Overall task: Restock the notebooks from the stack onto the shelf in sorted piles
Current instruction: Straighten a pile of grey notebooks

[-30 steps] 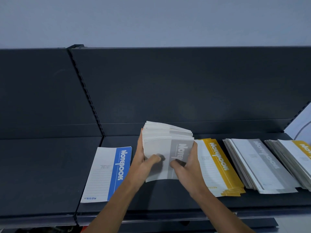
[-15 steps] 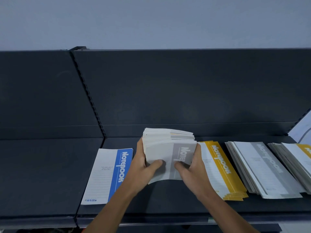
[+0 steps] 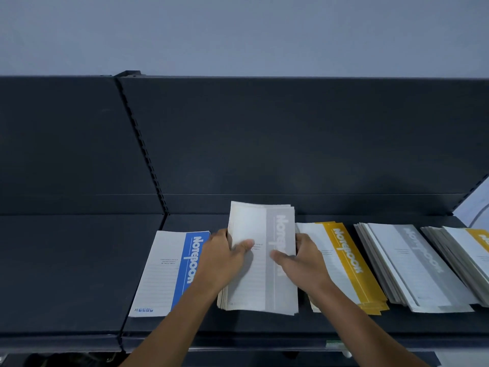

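The left hand (image 3: 222, 258) and the right hand (image 3: 304, 260) are grasping the grey notebook stack (image 3: 260, 276) between them, fingers curling round its long edges and thumbs pressing on the top cover, while it is lying on the dark shelf (image 3: 79, 260). A blue notebook (image 3: 169, 271) is lying just left of the left fingers, and a yellow pile (image 3: 344, 263) is sitting just right of the right fingers, with a grey pile (image 3: 412, 266) beyond it.
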Demonstrator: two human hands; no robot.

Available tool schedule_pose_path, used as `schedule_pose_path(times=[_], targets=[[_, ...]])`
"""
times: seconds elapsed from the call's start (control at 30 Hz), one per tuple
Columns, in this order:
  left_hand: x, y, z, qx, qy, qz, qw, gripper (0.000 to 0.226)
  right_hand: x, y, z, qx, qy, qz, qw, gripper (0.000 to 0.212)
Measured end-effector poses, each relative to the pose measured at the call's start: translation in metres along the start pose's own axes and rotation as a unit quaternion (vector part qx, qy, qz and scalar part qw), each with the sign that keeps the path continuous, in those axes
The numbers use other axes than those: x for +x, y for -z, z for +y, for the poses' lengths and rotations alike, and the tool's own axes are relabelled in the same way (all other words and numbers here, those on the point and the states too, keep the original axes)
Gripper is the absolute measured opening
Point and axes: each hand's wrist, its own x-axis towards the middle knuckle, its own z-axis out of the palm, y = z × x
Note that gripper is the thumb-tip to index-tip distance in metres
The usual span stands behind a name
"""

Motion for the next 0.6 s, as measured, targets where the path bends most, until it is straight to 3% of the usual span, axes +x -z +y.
schedule_pose_path(times=[0.17,0.6], targets=[[-0.003,-0.013,-0.022,0.054,0.062,-0.022,0.996,0.05,0.005,-0.012,0.01,-0.076,-0.05,-0.028,0.995,0.023],[0.006,-0.011,-0.024,0.231,0.024,-0.035,0.972,0.06,0.01,-0.033,0.005,-0.154,-0.042,-0.021,0.987,0.014]])
